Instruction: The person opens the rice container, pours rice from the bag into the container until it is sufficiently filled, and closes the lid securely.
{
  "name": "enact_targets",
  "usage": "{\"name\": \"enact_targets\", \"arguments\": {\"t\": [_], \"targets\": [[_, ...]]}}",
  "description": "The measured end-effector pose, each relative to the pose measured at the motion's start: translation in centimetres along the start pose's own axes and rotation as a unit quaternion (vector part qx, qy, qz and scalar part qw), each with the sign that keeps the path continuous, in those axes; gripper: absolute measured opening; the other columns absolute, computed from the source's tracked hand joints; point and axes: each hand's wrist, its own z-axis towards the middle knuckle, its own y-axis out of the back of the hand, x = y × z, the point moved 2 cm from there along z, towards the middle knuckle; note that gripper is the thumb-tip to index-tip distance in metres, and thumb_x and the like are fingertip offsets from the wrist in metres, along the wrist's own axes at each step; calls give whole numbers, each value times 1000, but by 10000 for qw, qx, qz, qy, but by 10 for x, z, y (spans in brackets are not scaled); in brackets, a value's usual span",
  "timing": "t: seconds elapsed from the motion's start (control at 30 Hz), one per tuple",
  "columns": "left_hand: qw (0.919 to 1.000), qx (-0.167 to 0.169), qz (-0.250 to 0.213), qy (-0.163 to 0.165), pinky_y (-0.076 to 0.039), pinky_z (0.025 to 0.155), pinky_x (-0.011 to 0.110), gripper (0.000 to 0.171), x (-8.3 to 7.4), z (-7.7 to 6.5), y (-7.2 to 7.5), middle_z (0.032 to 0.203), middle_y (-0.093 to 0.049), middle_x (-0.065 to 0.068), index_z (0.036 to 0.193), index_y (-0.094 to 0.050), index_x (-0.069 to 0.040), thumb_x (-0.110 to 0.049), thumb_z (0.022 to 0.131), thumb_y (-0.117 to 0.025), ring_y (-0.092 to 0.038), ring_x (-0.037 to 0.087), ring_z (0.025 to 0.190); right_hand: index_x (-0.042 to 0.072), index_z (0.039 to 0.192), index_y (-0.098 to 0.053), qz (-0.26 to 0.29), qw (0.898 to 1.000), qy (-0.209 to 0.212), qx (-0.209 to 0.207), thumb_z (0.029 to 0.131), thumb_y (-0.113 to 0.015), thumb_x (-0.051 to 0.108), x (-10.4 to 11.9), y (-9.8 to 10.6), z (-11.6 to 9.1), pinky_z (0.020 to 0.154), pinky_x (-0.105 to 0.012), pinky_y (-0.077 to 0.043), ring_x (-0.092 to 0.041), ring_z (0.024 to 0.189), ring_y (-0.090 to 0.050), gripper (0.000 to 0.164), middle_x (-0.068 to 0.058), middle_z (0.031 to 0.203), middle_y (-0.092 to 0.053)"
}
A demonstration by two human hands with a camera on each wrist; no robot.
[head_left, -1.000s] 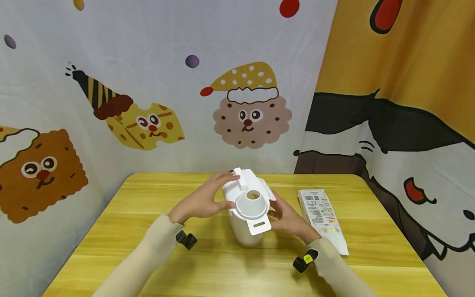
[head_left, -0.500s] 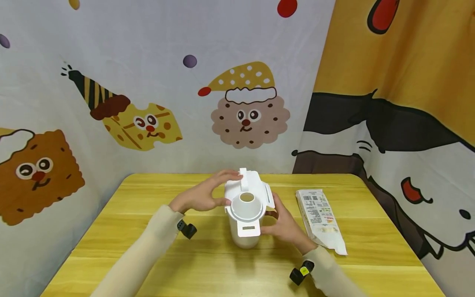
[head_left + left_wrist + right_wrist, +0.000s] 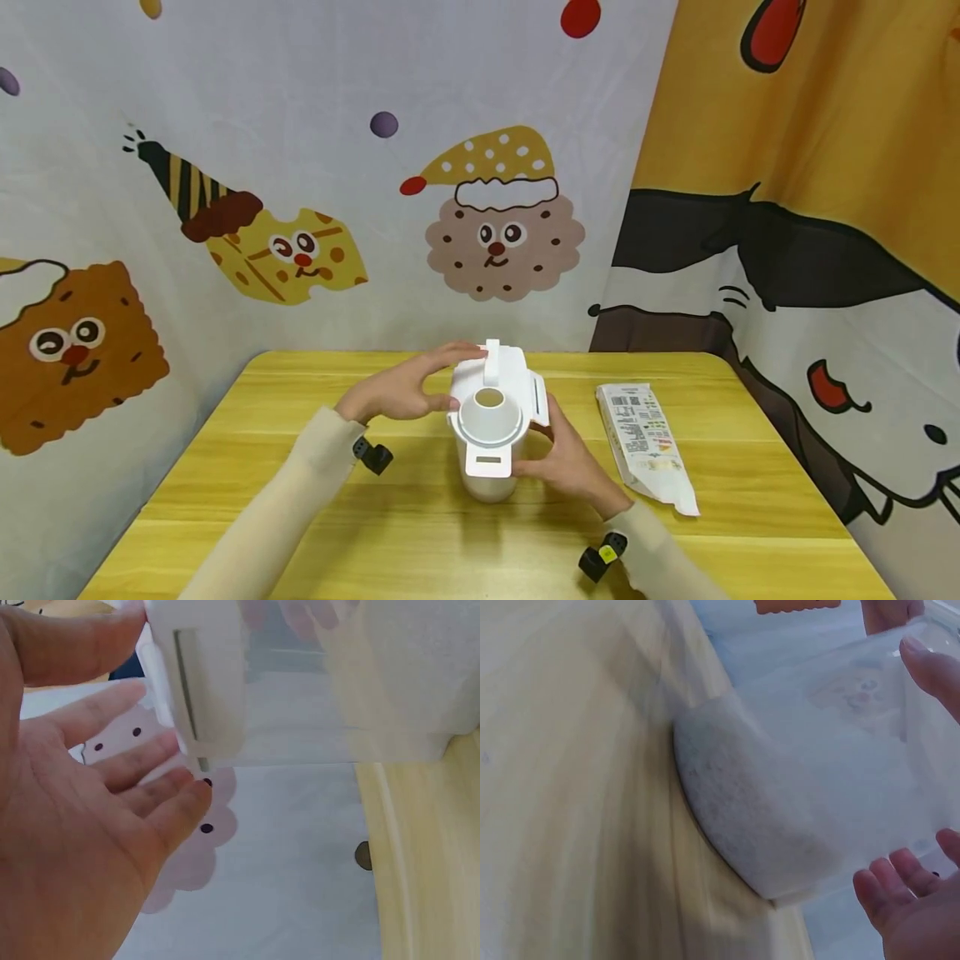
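A clear plastic storage container (image 3: pixel 491 487) stands upright on the table, with pale fine-grained contents low inside it (image 3: pixel 735 787). Its white lid (image 3: pixel 510 367) carries a raised round cup, a slotted tab at the front and an upright strip at the back. My left hand (image 3: pixel 397 387) spreads along the lid's left edge. Thumb tip and outstretched fingers touch the lid's rim, as the left wrist view shows. My right hand (image 3: pixel 562 458) holds the container on the near right side, thumb in front and bent fingers round the side.
A wooden table (image 3: pixel 360 533) lies beneath. To the right of the container rests a flattened white printed packet (image 3: pixel 648 446), its near end torn. Behind the table hangs a cartoon-printed cloth (image 3: pixel 315 100).
The container has turned so its slotted tab now faces straight toward me, and it has shifted slightly left. Both hands have moved slightly left with it.
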Motion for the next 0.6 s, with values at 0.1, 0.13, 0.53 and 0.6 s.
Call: {"name": "enact_targets", "arguments": {"t": [0.1, 0.13, 0.53, 0.6], "targets": [[9996, -200, 171, 136, -31, 121, 63, 74, -6, -4, 1, 167, -33, 4, 159, -39, -24, -15, 94, -73, -29, 32, 155, 28, 162, -22, -8, 9997, 134, 192, 71, -96, 23, 0, 5, 2, 118, -57, -38, -28, 145, -42, 117, 0, 162, -38], [9992, -280, 238, 152, -32, 121, 62, 73, -9, -6, 1, 166, -34, 4, 159, -39, -24, -15, 95, -73, -31, 32, 154, 29, 162, -22, -6, 9995, 182, 249, 72, -95, 23, 0, 7, 3, 118, -55, -39, -27, 145, -42, 117, 0, 162, -39], [9897, -1175, 808, -155, -42, 117, 50, 63, -49, -25, -3, 154, -45, 0, 154, -46, -18, -37, 99, -69, -46, 22, 143, 35, 162, -22, 270, 9973, 334, 592, 74, -94, 17, -1, 10, 5, 119, -49, -40, -7, 145, -41, 115, 4, 164, -35], [9870, -1252, 975, -241, -43, 117, 48, 65, -57, -28, -5, 154, -45, 1, 154, -46, -18, -41, 98, -69, -47, 22, 142, 35, 162, -23, 293, 9974, 335, 573, 75, -93, 16, -1, 9, 4, 119, -48, -40, -7, 145, -42, 113, 4, 164, -35]]}}
